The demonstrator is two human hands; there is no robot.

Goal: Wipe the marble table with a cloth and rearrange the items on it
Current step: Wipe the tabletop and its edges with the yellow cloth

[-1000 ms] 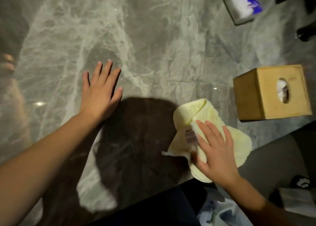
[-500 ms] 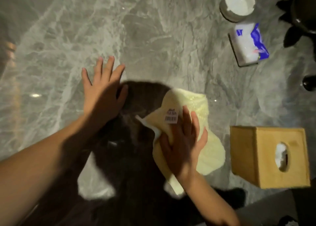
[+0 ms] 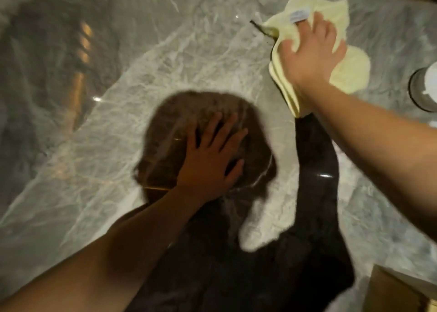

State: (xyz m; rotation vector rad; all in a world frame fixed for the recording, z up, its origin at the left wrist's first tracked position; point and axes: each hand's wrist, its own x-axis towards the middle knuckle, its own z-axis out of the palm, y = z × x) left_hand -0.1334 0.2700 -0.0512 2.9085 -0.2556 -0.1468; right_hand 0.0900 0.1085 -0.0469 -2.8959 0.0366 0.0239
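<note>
Pale yellow folded microfibre cloth (image 3: 350,70) lies at far right of grey veined marble table (image 3: 189,58), pressed flat under right hand (image 3: 309,51), fingers spread, none curled around it. Left hand (image 3: 210,160) rests palm-down mid-table, fingers splayed, holding nothing. Round white container (image 3: 425,87) near cloth, partly cut off.

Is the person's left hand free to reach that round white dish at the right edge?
Probably not easily. The left hand lies flat on the marble table, and the right arm, pressing the pale yellow cloth, stretches across between it and the round white dish.
</note>
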